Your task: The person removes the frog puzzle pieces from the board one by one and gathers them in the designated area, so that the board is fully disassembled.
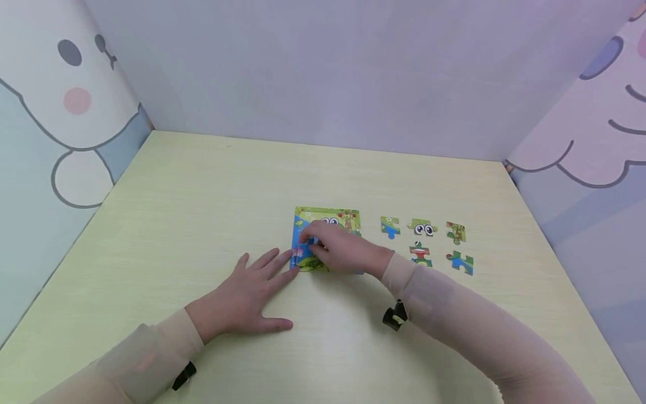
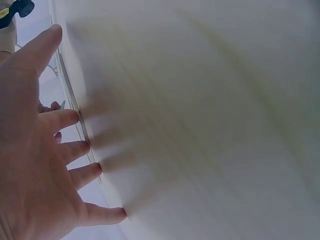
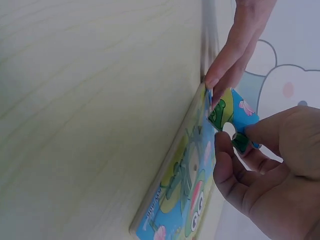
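Note:
My right hand (image 1: 338, 244) pinches a jigsaw piece (image 3: 244, 113) between thumb and fingers, over the left part of a puzzle board (image 1: 325, 211). The piece is blue and green with a pink flower, tilted just above the board in the right wrist view. A frog picture covers the board, partly hidden by my right hand. My left hand (image 1: 247, 294) lies on the table with straight, spread fingers, its fingertips at the board's left edge. In the left wrist view the left hand (image 2: 45, 165) shows its fingertips on the tabletop.
Right of the board lie several loose pieces: a blue-green piece (image 1: 390, 225), one with frog eyes (image 1: 423, 228), a tree piece (image 1: 456, 231), a mouth piece (image 1: 420, 252) and a blue corner piece (image 1: 461, 262). Another is mostly hidden by my right wrist. Walls enclose the table (image 1: 227, 185).

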{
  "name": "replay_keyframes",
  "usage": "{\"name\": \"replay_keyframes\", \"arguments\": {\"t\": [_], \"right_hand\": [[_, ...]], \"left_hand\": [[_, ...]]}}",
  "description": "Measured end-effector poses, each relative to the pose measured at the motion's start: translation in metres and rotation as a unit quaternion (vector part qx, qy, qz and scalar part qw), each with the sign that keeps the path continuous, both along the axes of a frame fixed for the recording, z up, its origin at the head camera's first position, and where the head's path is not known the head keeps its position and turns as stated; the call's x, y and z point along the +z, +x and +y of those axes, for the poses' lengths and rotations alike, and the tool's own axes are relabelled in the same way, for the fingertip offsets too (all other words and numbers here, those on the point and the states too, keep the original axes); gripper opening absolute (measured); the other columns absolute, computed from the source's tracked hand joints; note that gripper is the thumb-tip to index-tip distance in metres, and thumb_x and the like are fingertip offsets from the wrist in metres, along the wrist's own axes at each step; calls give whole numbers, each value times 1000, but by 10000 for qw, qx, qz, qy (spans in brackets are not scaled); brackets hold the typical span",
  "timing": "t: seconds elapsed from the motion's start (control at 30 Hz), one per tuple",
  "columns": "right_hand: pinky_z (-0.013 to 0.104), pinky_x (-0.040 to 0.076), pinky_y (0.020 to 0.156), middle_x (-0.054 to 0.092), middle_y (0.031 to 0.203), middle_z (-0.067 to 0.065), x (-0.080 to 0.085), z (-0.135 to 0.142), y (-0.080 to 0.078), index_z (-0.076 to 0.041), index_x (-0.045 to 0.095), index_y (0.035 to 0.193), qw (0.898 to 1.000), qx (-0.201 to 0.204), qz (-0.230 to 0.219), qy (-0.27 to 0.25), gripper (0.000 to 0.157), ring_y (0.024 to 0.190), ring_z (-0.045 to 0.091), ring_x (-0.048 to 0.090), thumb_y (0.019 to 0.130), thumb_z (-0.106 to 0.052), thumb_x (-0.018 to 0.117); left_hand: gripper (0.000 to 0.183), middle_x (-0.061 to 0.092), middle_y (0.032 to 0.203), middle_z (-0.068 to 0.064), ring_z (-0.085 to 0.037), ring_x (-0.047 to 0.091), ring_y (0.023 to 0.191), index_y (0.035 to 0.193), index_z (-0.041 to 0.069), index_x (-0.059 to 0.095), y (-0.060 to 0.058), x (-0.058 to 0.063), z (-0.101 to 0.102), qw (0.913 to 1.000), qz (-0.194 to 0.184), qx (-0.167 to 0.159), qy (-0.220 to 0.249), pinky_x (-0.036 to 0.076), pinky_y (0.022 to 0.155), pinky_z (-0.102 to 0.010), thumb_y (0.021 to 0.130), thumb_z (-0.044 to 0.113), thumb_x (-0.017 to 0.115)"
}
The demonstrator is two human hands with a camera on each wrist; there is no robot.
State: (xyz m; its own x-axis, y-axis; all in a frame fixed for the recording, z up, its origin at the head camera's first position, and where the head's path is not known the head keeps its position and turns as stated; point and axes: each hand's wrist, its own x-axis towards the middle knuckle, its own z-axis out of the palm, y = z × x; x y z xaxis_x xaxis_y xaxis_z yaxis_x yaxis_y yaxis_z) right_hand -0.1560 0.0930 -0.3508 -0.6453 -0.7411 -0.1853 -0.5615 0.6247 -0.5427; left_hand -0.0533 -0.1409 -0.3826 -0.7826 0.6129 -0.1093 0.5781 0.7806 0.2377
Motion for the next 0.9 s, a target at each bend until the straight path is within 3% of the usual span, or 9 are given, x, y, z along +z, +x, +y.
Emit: {"name": "replay_keyframes", "arguments": {"t": [0.1, 0.27, 0.43, 0.63, 0.9], "right_hand": [[39, 53, 104, 67, 128, 5, 7, 9, -2, -8, 66, 129, 9999, -82, -98, 116, 24, 114, 19, 62, 107, -8, 56], [34, 54, 88, 70, 123, 3, 23, 41, -5, -9, 68, 126, 9989, -159, -346, 258, 24, 89, 15, 60, 104, -7, 58], [32, 53, 79, 71, 117, 1, 34, 79, -3, -11, 71, 120, 9943, -193, -621, 848, 19, 79, 13, 58, 103, -9, 61], [28, 49, 71, 68, 101, -3, 35, 114, 10, -14, 72, 110, 9854, -262, -779, 1490, 14, 77, 12, 54, 100, -7, 66], [24, 48, 71, 65, 99, -8, 25, 124, 31, -17, 72, 108, 9823, -229, -967, 1589, 14, 81, 9, 54, 98, -8, 68]], "left_hand": [[93, 31, 172, -12, -42, 35, 155, 160, 18, 45, 0, -1, 0, 10000, 33, 0, 22, 35, 106, -82, 89, 76, 62], [93, 31, 172, -12, -42, 36, 155, 159, 17, 46, 0, 0, 0, 10000, 49, -3, 13, 35, 106, -82, 89, 76, 63], [93, 31, 172, -12, -42, 36, 154, 159, 17, 46, 0, 1, 0, 10000, 38, -2, 2, 34, 106, -83, 88, 75, 64], [93, 31, 172, -12, -42, 36, 154, 159, 17, 46, -1, -1, -1, 9999, 115, -30, -5, 35, 106, -82, 88, 76, 63], [94, 32, 172, -12, -42, 37, 154, 159, 18, 46, 0, 0, -4, 9999, 170, -20, -20, 35, 106, -83, 88, 77, 62]]}}
